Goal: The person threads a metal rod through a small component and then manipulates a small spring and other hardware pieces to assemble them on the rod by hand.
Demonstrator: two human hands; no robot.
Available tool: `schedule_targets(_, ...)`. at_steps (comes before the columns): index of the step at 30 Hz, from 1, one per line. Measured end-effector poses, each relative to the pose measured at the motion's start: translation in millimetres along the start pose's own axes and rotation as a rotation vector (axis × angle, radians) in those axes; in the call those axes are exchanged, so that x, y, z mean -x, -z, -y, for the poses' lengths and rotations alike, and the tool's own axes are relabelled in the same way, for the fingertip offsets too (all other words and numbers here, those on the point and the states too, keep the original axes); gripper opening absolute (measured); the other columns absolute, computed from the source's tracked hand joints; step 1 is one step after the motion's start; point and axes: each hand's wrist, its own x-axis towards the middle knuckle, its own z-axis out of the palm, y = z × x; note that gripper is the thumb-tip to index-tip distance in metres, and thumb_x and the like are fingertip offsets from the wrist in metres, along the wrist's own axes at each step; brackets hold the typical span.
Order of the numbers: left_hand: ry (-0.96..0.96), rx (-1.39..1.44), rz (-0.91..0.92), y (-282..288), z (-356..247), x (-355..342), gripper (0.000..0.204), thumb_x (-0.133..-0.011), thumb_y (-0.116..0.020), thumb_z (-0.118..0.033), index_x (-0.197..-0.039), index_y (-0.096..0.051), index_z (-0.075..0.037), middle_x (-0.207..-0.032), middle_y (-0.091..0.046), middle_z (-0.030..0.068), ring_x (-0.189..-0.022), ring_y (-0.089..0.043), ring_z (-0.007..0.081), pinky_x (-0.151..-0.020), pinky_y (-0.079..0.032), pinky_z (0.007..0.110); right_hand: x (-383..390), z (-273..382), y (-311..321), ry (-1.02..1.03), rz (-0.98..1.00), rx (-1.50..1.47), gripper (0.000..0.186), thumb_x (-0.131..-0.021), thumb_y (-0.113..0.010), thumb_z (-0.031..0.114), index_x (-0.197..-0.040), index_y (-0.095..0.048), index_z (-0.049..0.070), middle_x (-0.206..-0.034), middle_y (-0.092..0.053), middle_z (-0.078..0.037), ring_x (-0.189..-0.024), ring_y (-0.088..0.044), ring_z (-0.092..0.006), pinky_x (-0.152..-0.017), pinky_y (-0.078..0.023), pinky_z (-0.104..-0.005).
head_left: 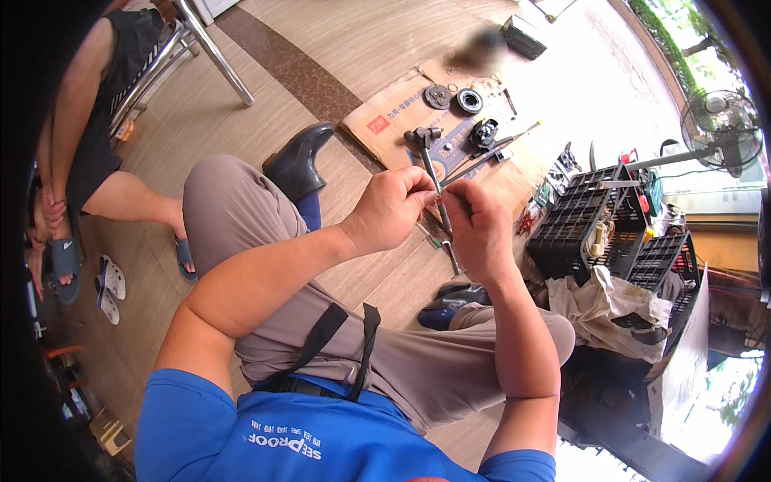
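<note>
My left hand and my right hand meet in front of me, fingertips pinched close together. Whatever small piece is between them is mostly hidden; a bit of red shows at the left fingertips. A dark metal rod with a T-shaped head runs past the gap between my hands, its lower end showing below them. Whether my fingers touch this rod, I cannot tell. Beyond my hands lies flattened cardboard, bearing a round grey disc, a black ring-shaped part and a black angular part.
Black plastic crates with tools and a pale cloth stand at the right, near a fan. A black box sits at the far side. Another person sits at the left by a metal-legged chair. White clogs lie nearby.
</note>
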Motion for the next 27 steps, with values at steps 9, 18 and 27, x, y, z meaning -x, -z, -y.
schedule_targets(9, 0.039, 0.091, 0.095, 1, -4, 2, 0.006, -0.094, -0.058, -0.003, -0.092, -0.061, 0.001, -0.076, -0.062, 0.0025, -0.063, -0.057, 0.0067, -0.057, -0.047, 0.023, -4, -5, 0, 0.020, -0.030, -0.014, 0.010, -0.090, -0.064, 0.010, -0.096, -0.064, 0.002, -0.081, -0.067, -0.016, -0.073, -0.067, -0.0300, -0.065, -0.051, -0.0364)
schedule_targets(18, 0.137, 0.372, 0.050, 9, -8, -3, 0.009, -0.097, -0.057, -0.008, -0.095, -0.060, 0.000, -0.075, -0.060, 0.0016, -0.064, -0.057, 0.0075, -0.059, -0.049, 0.024, -6, -22, -8, -0.041, -0.020, -0.059, 0.010, -0.091, -0.063, 0.010, -0.097, -0.064, 0.002, -0.070, -0.062, -0.014, -0.060, -0.060, -0.0193, -0.058, -0.046, -0.0316)
schedule_targets(27, 0.178, 0.437, 0.021, 19, -6, -8, 0.013, -0.099, -0.055, -0.013, -0.093, -0.059, -0.002, -0.073, -0.060, 0.0017, -0.063, -0.058, 0.0078, -0.059, -0.050, 0.024, 4, 3, -7, -0.024, 0.060, -0.001, 0.013, -0.091, -0.064, 0.012, -0.102, -0.065, 0.006, -0.069, -0.062, -0.014, -0.058, -0.060, -0.0231, -0.057, -0.048, -0.0319)
